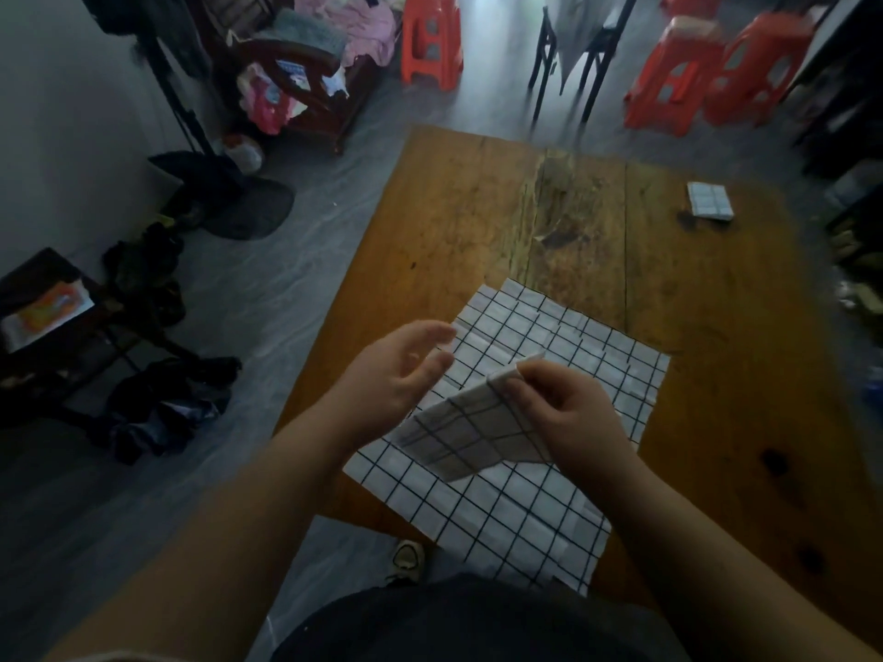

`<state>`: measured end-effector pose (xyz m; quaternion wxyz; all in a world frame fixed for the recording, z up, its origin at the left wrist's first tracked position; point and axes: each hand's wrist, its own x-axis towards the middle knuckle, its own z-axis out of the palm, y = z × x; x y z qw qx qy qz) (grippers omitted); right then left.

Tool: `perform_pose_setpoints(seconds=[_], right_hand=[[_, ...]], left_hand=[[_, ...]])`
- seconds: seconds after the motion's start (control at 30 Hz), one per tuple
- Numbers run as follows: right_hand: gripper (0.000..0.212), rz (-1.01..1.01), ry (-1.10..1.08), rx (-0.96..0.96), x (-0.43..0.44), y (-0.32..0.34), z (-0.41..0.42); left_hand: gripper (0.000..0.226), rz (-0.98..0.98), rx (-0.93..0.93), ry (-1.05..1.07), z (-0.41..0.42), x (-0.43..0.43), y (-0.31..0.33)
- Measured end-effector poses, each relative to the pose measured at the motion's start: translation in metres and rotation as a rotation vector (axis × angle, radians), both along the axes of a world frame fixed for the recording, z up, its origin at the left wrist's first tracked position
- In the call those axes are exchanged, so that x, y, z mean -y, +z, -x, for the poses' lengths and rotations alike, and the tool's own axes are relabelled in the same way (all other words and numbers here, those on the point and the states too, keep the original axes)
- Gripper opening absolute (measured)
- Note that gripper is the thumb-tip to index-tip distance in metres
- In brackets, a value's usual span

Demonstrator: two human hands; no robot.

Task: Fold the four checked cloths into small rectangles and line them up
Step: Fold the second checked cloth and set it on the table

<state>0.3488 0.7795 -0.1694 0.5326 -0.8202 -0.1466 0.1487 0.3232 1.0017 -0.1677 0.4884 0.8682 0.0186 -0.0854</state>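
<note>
Three checked cloths show on the wooden table, counted one by one. One open cloth lies spread flat on the near part of the table, its near corner reaching over the table edge; whether more lie under it I cannot tell. One half-folded cloth is held up above the open one, tilted, with its grey underside showing. One small folded rectangle lies far off near the table's far right corner, well apart from the other two.

Two bare hands are in view. The right hand pinches the half-folded cloth at its upper corner between thumb and curled fingers, with the forearm coming in from the lower right. The left hand holds nothing, its fingers loosely spread and palm turned inward, hovering over the left edge of the open cloth, just beside the held one

At least three red stools stand on the floor beyond the table
</note>
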Motion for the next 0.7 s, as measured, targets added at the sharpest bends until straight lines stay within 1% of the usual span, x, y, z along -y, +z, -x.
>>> perform_pose_setpoints(seconds=[0.07,0.13,0.23,0.33,0.47,0.57,0.63,0.7], right_hand=[[0.016,-0.005,-0.035,0.002,-0.011,0.003,0.003],[0.019,-0.04,-0.058,0.007,-0.023,0.008,0.005],[0.023,-0.091,-0.078,0.031,-0.041,0.013,0.011],[0.021,-0.039,-0.104,0.064,-0.053,0.011,0.017],[0.017,0.08,-0.202,0.149,-0.059,0.009,0.019],[0.01,0.216,-0.224,0.253,-0.064,0.007,0.021],[0.007,0.203,-0.286,0.298,-0.069,0.006,0.022],[0.013,0.14,-0.305,0.247,-0.073,0.006,0.022]], left_hand=[[0.039,-0.004,-0.049,-0.13,0.004,-0.012,-0.007],[0.038,-0.033,-0.059,-0.2,0.005,-0.018,-0.01],[0.029,-0.08,0.003,-0.256,0.003,-0.023,-0.01],[0.02,-0.096,0.043,-0.278,0.001,-0.033,-0.009],[0.015,-0.094,0.023,-0.317,0.0,-0.044,-0.008],[0.02,-0.045,0.004,-0.339,0.0,-0.05,-0.008],[0.018,0.023,-0.008,-0.331,0.001,-0.055,-0.008],[0.017,0.087,-0.016,-0.325,0.002,-0.059,-0.006]])
